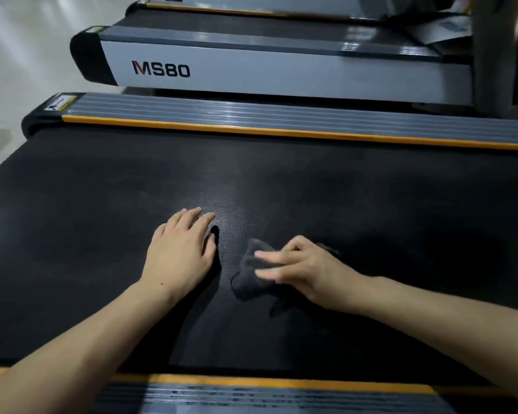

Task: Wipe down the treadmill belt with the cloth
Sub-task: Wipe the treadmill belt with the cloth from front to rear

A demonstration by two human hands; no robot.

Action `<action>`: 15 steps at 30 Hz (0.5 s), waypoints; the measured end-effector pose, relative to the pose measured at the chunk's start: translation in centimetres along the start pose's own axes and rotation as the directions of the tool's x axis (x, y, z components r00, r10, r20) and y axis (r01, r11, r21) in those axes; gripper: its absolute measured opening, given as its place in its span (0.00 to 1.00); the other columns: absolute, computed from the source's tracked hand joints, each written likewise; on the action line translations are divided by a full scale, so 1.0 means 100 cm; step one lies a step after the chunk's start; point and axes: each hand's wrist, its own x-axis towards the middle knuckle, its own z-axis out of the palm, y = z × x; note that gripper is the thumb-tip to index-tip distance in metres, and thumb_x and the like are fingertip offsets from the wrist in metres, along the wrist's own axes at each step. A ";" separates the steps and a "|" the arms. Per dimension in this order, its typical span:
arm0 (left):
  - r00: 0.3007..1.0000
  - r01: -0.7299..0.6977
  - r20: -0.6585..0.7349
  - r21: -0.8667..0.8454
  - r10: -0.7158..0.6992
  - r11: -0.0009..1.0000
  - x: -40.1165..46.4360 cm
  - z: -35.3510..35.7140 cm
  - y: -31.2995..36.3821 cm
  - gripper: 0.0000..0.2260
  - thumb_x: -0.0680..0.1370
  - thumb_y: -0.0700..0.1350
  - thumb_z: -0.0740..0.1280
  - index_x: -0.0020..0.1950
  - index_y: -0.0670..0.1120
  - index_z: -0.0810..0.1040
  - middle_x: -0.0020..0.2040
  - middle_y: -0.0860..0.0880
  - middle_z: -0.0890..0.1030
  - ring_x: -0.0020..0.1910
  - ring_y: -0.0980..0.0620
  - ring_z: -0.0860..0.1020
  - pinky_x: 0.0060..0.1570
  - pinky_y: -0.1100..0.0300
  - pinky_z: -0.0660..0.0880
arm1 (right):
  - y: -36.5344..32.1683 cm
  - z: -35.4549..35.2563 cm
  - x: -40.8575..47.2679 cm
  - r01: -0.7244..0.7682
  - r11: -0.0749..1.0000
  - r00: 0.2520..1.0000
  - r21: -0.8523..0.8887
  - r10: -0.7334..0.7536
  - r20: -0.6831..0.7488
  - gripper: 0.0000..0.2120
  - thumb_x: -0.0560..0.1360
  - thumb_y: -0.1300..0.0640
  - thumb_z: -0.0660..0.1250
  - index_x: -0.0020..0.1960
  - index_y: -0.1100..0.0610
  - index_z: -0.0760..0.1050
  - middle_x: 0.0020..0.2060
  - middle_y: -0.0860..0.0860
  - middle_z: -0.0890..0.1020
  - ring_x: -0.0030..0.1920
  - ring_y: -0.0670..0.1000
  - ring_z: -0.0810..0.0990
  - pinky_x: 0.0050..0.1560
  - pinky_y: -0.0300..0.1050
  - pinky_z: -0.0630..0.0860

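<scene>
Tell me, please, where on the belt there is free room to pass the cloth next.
Bare belt lies left of the left hand, more lies right of the right hand, and a wide strip runs between both hands and the far orange-edged rail. It is crowded only in the middle, where the left hand lies flat and the right hand presses the dark cloth.

so the treadmill belt (108, 234) is a wide black textured surface, matte, with a fine dotted grain showing where light hits near the middle. it runs between two orange-trimmed side rails. the cloth (247, 279) is small, dark grey, all bunched up, lying on the belt about midway across, a bit closer to the near rail, partly under fingers
</scene>
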 end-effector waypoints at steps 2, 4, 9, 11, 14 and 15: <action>1.000 -0.031 0.006 0.029 0.031 0.999 -0.003 -0.003 0.000 0.19 0.81 0.53 0.61 0.72 0.53 0.73 0.73 0.50 0.73 0.75 0.47 0.66 0.70 0.46 0.66 | 0.026 -0.006 0.017 0.016 0.998 1.000 -0.069 -0.015 0.003 0.14 0.81 0.54 0.61 0.60 0.51 0.82 0.65 0.50 0.79 0.49 0.52 0.74 0.54 0.44 0.72; 0.999 -0.054 0.007 0.037 0.053 0.998 -0.008 -0.008 0.000 0.19 0.81 0.53 0.61 0.72 0.53 0.73 0.73 0.50 0.73 0.76 0.47 0.66 0.71 0.46 0.66 | 0.075 -0.008 0.049 -0.112 0.979 0.992 -0.168 0.101 -0.073 0.14 0.79 0.56 0.62 0.60 0.54 0.82 0.63 0.55 0.80 0.51 0.54 0.77 0.56 0.47 0.70; 0.993 -0.105 0.052 0.086 0.101 0.991 -0.025 -0.016 0.002 0.19 0.82 0.53 0.59 0.73 0.54 0.72 0.74 0.50 0.72 0.77 0.48 0.64 0.72 0.48 0.64 | 0.095 -0.008 0.078 -0.577 0.807 0.803 -0.126 0.531 -0.270 0.14 0.80 0.59 0.64 0.64 0.52 0.79 0.68 0.49 0.76 0.51 0.48 0.69 0.59 0.34 0.61; 0.992 -0.114 0.069 0.103 0.107 0.988 -0.031 -0.018 0.002 0.19 0.81 0.54 0.59 0.73 0.54 0.72 0.74 0.50 0.72 0.76 0.47 0.64 0.72 0.48 0.64 | 0.051 -0.002 0.059 -0.470 0.876 0.865 -0.105 0.433 -0.255 0.13 0.79 0.59 0.67 0.62 0.52 0.81 0.66 0.50 0.78 0.49 0.52 0.71 0.59 0.40 0.66; 0.992 -0.105 0.078 0.118 0.096 0.987 -0.045 -0.026 -0.001 0.21 0.81 0.55 0.57 0.73 0.54 0.71 0.73 0.50 0.73 0.75 0.46 0.66 0.70 0.47 0.66 | -0.027 0.012 0.003 -0.138 0.990 0.986 -0.032 0.134 -0.097 0.12 0.78 0.53 0.66 0.60 0.48 0.82 0.65 0.48 0.79 0.44 0.54 0.73 0.53 0.41 0.72; 0.994 -0.085 0.081 0.112 0.076 0.990 -0.052 -0.031 -0.002 0.22 0.81 0.55 0.56 0.74 0.54 0.70 0.73 0.50 0.73 0.75 0.46 0.66 0.70 0.47 0.66 | -0.043 0.014 -0.011 -0.055 0.998 0.998 -0.004 0.055 -0.020 0.13 0.79 0.51 0.64 0.62 0.47 0.81 0.66 0.46 0.78 0.46 0.52 0.72 0.54 0.39 0.71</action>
